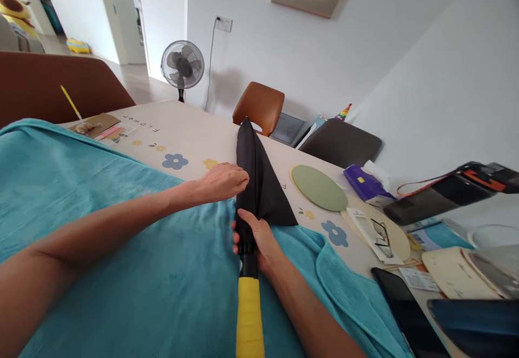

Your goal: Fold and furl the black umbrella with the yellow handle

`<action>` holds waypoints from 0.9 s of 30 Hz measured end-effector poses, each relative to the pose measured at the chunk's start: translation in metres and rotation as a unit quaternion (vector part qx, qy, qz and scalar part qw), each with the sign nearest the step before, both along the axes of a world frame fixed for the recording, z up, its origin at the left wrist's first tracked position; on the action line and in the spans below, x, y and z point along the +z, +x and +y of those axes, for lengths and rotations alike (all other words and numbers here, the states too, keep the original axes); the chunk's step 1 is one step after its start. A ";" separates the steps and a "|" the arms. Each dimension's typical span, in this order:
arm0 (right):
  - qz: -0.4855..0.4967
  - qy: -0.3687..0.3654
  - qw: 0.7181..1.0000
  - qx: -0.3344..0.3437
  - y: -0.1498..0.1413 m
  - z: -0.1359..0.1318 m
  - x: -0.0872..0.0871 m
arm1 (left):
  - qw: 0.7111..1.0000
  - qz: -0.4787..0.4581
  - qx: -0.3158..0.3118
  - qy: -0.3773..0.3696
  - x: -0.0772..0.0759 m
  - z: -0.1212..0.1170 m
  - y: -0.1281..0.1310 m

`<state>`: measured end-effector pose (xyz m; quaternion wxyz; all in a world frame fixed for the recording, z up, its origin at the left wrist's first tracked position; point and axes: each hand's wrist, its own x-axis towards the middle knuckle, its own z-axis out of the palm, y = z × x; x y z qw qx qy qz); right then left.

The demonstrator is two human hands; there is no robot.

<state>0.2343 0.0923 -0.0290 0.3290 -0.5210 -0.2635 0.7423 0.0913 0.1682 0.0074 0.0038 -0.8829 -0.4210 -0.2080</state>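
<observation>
A black folded umbrella (248, 152) points away from me across the table, its handle (249, 315) wrapped in yellow toward my body. A loose flap of its canopy (275, 201) spreads out to the right. My right hand (259, 236) is wrapped round the lower canopy, just above the handle. Farther up, my left hand (227, 180) is closed against the left side of the black fabric; its fingertips are hidden. Beneath both arms lies a teal cloth (174, 282).
On the right are a green round mat (319, 187), purple tissue pack (367, 185), glasses (381, 237), dark bottle (441, 193) and black phone (409, 315). A fan (182, 65) and brown chair (259, 104) stand beyond the table (194, 131). A yellow pencil (71, 101) is at left.
</observation>
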 end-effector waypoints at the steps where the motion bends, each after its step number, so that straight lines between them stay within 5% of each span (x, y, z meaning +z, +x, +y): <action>1: 0.002 0.001 1.000 0.003 0.001 0.000 0.000 | 1.000 -0.017 -0.005 -0.006 0.003 -0.001 0.006; 4: 0.015 0.020 1.000 -0.015 0.001 0.000 0.000 | 0.997 -0.034 -0.070 -0.026 0.011 0.006 0.035; 7: 0.030 0.029 0.999 -0.036 0.001 0.000 -0.001 | 0.984 0.043 -0.161 -0.067 0.011 0.021 0.077; 14: 0.037 0.036 0.998 -0.025 0.002 0.000 -0.003 | 0.950 0.193 -0.201 -0.143 -0.012 0.047 0.145; 20: 0.027 0.032 0.999 -0.021 0.002 0.000 -0.002 | 0.953 0.169 -0.227 -0.110 -0.010 0.054 0.142; 27: 0.027 0.018 0.999 -0.012 0.002 0.000 -0.002 | 0.981 0.009 -0.193 0.012 0.028 0.052 0.106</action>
